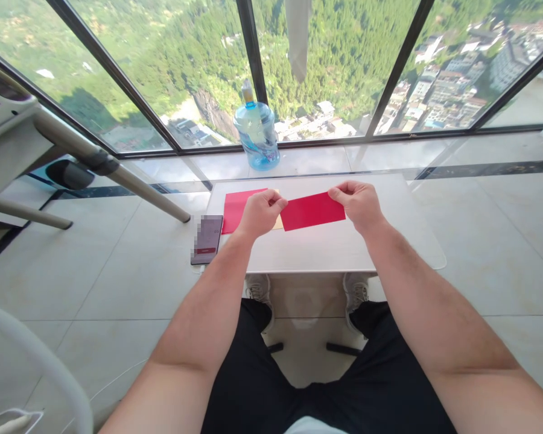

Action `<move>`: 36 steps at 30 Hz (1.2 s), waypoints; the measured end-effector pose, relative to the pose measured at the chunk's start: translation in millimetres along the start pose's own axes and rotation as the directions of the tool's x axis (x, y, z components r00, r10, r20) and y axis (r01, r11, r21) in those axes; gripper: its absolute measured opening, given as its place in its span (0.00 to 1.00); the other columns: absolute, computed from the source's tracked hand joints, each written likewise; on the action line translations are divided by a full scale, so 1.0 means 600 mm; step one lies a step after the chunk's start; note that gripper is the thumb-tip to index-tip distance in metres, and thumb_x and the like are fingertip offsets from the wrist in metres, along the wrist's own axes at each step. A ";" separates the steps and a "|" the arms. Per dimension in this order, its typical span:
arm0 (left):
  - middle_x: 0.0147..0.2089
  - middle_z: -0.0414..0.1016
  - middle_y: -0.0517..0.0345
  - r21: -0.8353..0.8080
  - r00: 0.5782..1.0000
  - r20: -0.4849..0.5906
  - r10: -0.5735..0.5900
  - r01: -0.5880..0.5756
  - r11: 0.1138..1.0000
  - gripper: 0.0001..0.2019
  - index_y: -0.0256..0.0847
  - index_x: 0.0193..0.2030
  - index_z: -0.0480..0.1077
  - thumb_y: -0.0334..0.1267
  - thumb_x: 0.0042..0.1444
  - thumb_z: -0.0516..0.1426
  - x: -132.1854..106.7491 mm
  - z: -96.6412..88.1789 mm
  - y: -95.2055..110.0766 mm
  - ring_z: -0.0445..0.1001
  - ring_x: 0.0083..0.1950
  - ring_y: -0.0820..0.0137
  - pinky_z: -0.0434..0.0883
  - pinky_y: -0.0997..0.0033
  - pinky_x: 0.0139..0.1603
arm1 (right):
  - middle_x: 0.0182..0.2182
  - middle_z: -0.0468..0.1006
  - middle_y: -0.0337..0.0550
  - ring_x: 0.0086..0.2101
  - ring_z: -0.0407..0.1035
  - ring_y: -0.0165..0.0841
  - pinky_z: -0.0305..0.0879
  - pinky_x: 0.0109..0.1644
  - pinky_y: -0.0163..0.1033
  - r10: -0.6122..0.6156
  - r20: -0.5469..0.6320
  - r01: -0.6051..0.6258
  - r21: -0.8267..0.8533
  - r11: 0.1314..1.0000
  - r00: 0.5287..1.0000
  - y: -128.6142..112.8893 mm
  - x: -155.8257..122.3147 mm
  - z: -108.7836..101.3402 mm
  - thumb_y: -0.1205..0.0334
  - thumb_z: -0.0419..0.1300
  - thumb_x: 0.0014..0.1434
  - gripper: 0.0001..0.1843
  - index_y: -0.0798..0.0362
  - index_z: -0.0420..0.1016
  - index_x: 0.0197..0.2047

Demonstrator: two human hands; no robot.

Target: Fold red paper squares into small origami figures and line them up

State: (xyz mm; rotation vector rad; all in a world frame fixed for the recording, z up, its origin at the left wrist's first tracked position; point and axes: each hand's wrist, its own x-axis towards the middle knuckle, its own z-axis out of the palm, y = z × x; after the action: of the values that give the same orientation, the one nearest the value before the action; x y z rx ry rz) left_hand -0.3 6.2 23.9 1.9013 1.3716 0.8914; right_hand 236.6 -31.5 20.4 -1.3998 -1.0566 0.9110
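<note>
A flat red rectangle of paper (pixel 314 211) is stretched between my two hands above the low white table. My left hand (pixel 263 212) pinches its upper left corner between thumb and fingers. At its upper right corner, my right hand (pixel 357 204) has the same kind of pinch. Another red sheet (pixel 238 211) lies on the table to the left, partly covered by my left hand. Beside it a strip of pale yellow paper (pixel 279 223) peeks out, mostly hidden behind my left hand and the held paper.
A phone (pixel 207 240) with a cable lies at the left edge of the white table (pixel 326 253). Behind the table, a large blue water bottle (pixel 256 135) stands by the window. A metal-legged piece of furniture (pixel 140 190) is at left. My shoes are under the table's front edge.
</note>
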 end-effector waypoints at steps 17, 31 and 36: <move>0.34 0.80 0.56 -0.025 0.990 0.098 0.103 -0.101 0.995 0.09 0.40 0.34 0.78 0.41 0.57 0.58 -0.012 0.028 0.013 0.75 0.37 0.67 0.69 0.69 0.38 | 0.24 0.78 0.41 0.26 0.71 0.35 0.66 0.28 0.39 0.007 0.082 -0.008 0.008 1.000 0.997 0.004 -0.007 0.004 0.52 0.70 0.47 0.13 0.53 0.78 0.29; 0.35 0.78 0.54 0.343 0.912 0.081 0.402 -0.404 0.848 0.11 0.42 0.35 0.76 0.40 0.64 0.54 -0.017 0.053 0.012 0.72 0.41 0.63 0.64 0.61 0.47 | 0.32 0.83 0.44 0.38 0.72 0.40 0.56 0.48 0.46 -0.501 0.455 0.654 -0.669 0.354 0.736 0.004 -0.037 0.031 0.61 0.57 0.64 0.13 0.50 0.82 0.34; 0.36 0.78 0.55 0.395 0.896 0.114 0.429 -0.437 0.808 0.12 0.43 0.36 0.75 0.40 0.66 0.52 -0.022 0.063 0.012 0.72 0.42 0.64 0.62 0.61 0.49 | 0.30 0.82 0.43 0.35 0.70 0.37 0.54 0.46 0.44 -0.511 0.456 0.650 -0.694 0.308 0.729 0.004 -0.042 0.037 0.62 0.57 0.64 0.13 0.51 0.81 0.32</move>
State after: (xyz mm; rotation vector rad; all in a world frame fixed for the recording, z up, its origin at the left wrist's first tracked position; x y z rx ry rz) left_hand 31.4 -12.1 5.6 2.6187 1.1947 0.8287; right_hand 208.4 -48.7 14.9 -1.4587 -2.1329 -0.1386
